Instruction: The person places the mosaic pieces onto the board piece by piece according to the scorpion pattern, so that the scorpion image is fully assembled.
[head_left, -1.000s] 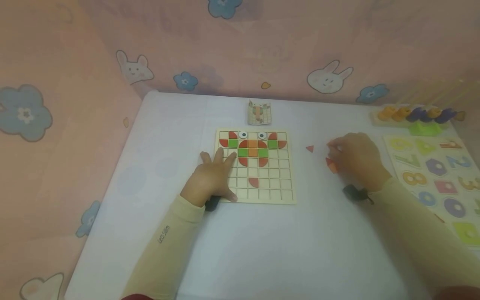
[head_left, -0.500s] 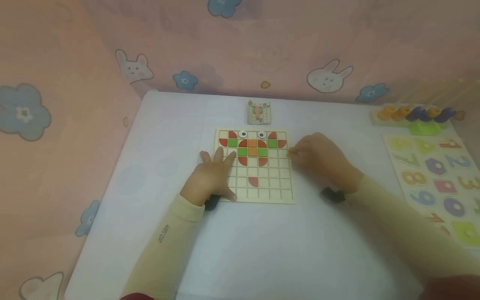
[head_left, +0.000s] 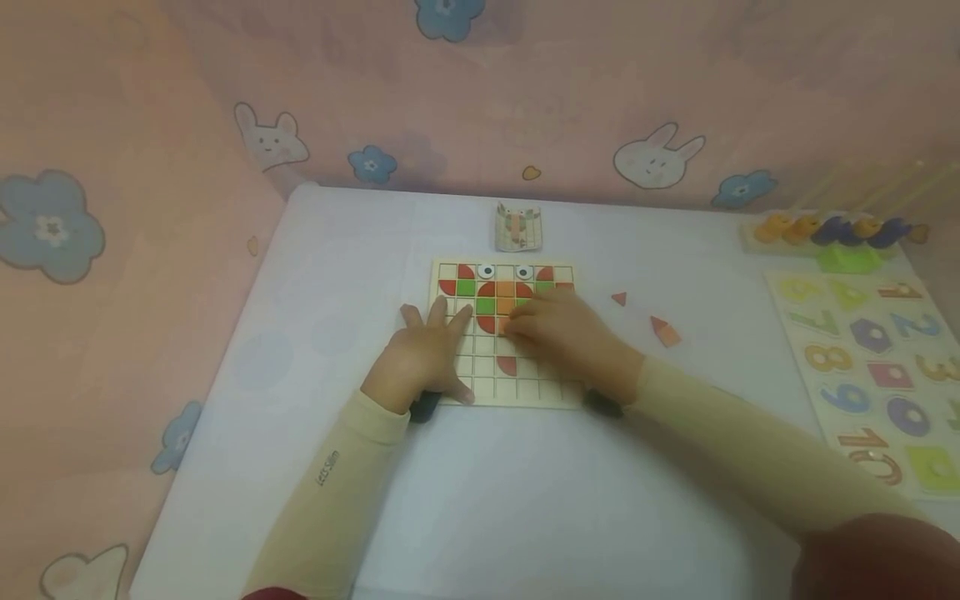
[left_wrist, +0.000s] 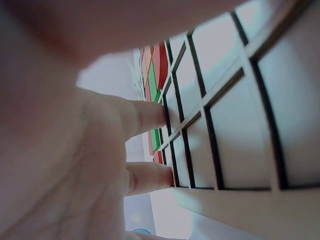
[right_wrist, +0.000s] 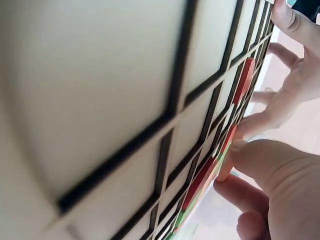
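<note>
A wooden grid board [head_left: 487, 388] lies on the white table, with red quarter-round, green square and orange square pieces and two eye pieces set in its cells. My left hand [head_left: 416, 358] rests spread over the board's left edge; its fingertips touch the grid in the left wrist view. Over the middle of the board, my right hand [head_left: 573, 337] pinches an orange square piece [right_wrist: 226, 169] between thumb and index finger. That piece is at the cell below the column of orange squares [head_left: 506, 297]. Whether it is seated there I cannot tell. A lone red quarter-round [head_left: 507, 366] sits lower on the board.
Right of the board lie a loose red triangle [head_left: 618, 298], another red triangle [head_left: 658, 323] and an orange piece [head_left: 667, 335]. A small pattern card [head_left: 517, 227] stands behind the board. Farther right are a number puzzle board [head_left: 832, 408] and a ring stacker [head_left: 832, 229].
From beside the loose pieces, my right hand has come left over the board with the orange square and brought it to the middle column. My left hand has stayed in place.
</note>
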